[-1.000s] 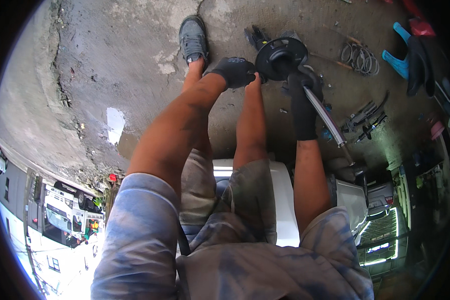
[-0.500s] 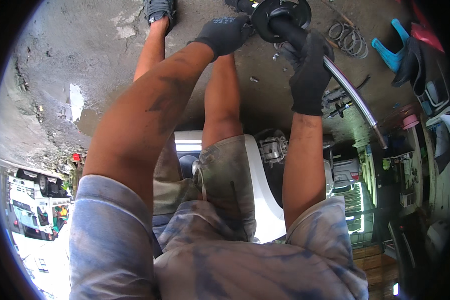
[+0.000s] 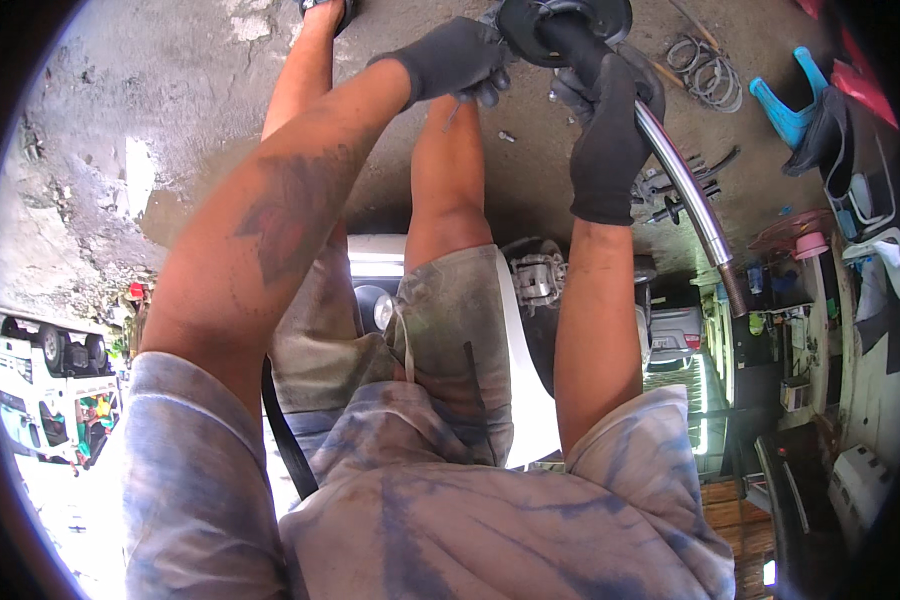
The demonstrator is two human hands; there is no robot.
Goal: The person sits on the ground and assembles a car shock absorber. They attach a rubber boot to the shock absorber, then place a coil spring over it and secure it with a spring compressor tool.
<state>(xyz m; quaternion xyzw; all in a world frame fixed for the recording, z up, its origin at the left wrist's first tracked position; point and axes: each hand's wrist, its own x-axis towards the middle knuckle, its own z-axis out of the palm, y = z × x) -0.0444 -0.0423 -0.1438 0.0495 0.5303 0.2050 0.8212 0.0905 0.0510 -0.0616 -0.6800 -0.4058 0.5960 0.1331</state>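
At top centre, a black disc (image 3: 566,25) on a curved chrome tube (image 3: 682,190) is gripped by the gloved right hand (image 3: 610,130); the gloved left hand (image 3: 455,60) is closed at its rim.

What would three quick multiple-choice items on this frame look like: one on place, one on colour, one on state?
1. Where does the coil of grey wire lie?
A. On the concrete floor, right of the hands
B. On the person's lap
C. Hung on a wall

2. What colour are the work gloves?
A. White
B. Black
C. Orange

3. How is the right hand placed?
A. Open, flat on the floor
B. Closed round the curved shiny metal tube
C. Resting on the knee

Answers: 1 A, the coil rests on bare floor at upper right. 2 B, both the left hand and the right wear black. 3 B, the fingers wrap the tube below the round black disc.
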